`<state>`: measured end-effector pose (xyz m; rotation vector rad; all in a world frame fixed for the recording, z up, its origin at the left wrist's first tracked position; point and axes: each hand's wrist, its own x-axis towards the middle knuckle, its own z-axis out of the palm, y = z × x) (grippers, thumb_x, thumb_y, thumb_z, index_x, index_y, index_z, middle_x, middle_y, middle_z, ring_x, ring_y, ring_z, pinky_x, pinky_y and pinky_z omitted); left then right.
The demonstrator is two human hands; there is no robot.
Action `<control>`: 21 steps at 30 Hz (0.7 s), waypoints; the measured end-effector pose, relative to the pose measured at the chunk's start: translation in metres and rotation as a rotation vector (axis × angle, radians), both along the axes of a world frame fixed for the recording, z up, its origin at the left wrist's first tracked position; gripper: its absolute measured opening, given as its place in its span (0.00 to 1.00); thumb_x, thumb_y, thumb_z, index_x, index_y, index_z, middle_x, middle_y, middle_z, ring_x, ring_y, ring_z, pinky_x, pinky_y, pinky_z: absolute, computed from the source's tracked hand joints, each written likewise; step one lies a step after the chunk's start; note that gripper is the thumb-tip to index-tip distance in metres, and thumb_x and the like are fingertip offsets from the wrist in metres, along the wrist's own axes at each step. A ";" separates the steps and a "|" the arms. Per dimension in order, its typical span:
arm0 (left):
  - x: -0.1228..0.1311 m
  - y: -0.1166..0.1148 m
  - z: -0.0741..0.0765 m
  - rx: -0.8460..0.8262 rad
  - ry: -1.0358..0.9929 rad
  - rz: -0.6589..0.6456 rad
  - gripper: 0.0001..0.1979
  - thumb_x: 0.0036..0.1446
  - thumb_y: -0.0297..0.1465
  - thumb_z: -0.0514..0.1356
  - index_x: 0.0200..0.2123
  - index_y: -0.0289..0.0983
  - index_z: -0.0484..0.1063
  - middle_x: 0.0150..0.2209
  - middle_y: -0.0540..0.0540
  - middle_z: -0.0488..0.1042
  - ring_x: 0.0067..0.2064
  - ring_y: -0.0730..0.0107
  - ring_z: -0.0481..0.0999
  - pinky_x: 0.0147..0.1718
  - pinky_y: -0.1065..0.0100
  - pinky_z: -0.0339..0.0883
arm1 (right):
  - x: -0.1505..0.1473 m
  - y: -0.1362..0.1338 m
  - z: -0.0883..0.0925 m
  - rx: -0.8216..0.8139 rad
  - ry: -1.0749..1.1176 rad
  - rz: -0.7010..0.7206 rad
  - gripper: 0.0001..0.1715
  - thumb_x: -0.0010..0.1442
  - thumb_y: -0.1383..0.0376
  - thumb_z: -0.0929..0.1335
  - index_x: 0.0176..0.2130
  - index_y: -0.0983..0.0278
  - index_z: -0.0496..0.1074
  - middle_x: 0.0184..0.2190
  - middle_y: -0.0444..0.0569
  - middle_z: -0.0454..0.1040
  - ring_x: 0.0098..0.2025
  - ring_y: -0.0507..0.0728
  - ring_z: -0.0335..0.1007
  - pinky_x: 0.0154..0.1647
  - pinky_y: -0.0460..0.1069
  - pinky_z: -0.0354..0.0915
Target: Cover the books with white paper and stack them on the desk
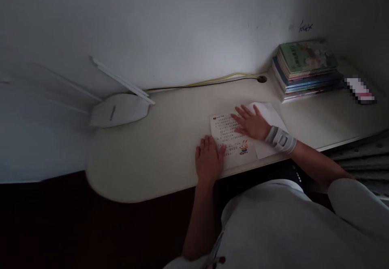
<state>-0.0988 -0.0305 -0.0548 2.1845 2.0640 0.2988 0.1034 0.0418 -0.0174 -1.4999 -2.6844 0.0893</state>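
A sheet of paper (pixel 232 143) with printed lines and a small cartoon figure lies on the pale desk (pixel 136 159). My left hand (pixel 209 158) rests flat at its lower left edge, fingers extended over desk and paper edge, holding nothing. Spread across the upper right of the printed part is my right hand (pixel 251 123), palm down, also holding nothing. A blank white part of paper (pixel 272 117) shows beneath and to the right of it. A grey band (pixel 281 139) is wrapped round my right wrist.
A white router (pixel 120 111) with long antennas stands at the desk's left. Cables (pixel 206 83) run along the wall to a round hole (pixel 261 79). Stacked books (pixel 308 68) sit at the back right, beside a blurred-out object (pixel 360 90). The desk's front edge is near my body.
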 end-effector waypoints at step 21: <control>-0.002 -0.001 0.000 -0.003 -0.033 -0.008 0.31 0.64 0.41 0.40 0.60 0.24 0.60 0.63 0.29 0.57 0.66 0.48 0.54 0.61 0.46 0.50 | 0.040 0.016 -0.003 -0.091 -0.093 -0.147 0.35 0.67 0.52 0.54 0.66 0.65 0.49 0.68 0.58 0.46 0.68 0.68 0.42 0.62 0.69 0.45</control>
